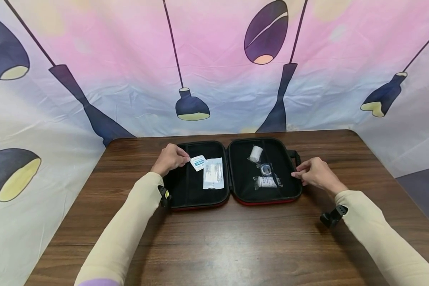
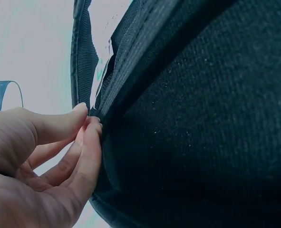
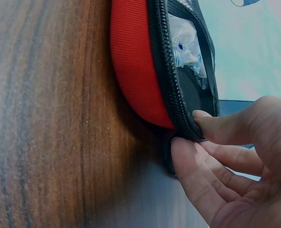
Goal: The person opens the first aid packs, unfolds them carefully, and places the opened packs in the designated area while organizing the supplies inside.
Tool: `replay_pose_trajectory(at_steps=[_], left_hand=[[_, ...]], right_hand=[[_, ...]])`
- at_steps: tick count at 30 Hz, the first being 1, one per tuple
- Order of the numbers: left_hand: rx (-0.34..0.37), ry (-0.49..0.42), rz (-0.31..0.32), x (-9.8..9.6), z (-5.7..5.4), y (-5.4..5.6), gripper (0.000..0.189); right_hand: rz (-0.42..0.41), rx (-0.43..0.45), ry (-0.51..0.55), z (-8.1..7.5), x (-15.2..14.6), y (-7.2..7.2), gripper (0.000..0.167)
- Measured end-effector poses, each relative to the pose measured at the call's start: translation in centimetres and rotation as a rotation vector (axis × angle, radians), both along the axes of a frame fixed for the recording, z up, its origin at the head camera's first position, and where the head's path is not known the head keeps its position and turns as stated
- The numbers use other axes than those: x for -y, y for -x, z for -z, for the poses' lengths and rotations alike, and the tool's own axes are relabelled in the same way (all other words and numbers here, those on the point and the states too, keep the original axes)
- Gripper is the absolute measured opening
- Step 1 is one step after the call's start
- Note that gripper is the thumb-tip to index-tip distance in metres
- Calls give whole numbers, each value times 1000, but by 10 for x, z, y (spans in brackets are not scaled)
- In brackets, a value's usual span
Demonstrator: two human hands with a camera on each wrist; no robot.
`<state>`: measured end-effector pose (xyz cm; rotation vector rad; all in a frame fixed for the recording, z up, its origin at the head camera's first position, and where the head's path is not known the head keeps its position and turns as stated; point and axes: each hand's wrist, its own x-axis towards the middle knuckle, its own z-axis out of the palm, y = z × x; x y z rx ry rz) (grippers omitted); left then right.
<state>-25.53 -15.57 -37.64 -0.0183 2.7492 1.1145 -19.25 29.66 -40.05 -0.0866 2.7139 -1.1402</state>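
Observation:
A zippered case [image 1: 243, 159], black inside and red outside, lies spread flat on the table. In its left half are a small white packet [image 1: 198, 162] with a blue label and a larger white printed packet [image 1: 213, 176]. My left hand [image 1: 169, 159] pinches the small packet's outer corner, close over the black lining [image 2: 211, 109]. With thumb and fingers, my right hand [image 1: 316, 172] pinches the case's right rim, at the zipper edge [image 3: 171, 76]. The right half holds a white roll [image 1: 256, 153], a ring-shaped roll [image 1: 266, 170] in clear wrap and a wrapped bandage roll [image 1: 267, 182].
Brown wood-grain table [image 1: 214, 242] lies under the case and both forearms. A black handle [image 1: 294, 157] sticks out from the case's right side. Behind the table hangs a printed cloth [image 1: 221, 59] with lamp shapes. Each wrist wears a black strap.

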Motion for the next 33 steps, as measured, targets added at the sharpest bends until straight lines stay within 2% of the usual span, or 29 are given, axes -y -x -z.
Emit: replay_pose_trajectory(at_steps=[10,18,25,33], left_hand=[[65,73,18,-7,7,9,22],[-6,153,25,-11,12,9,18],[-22,129,5,-12,15,7,12],[-8,34,8,-10,16,7,8]], right_hand=[[5,3,0,0,1,-1,40],[5,5,-4,0,1,-1,41],[8,5,-21,1,0,-1,41],[3,-2,-18,1,-2,-1,42]])
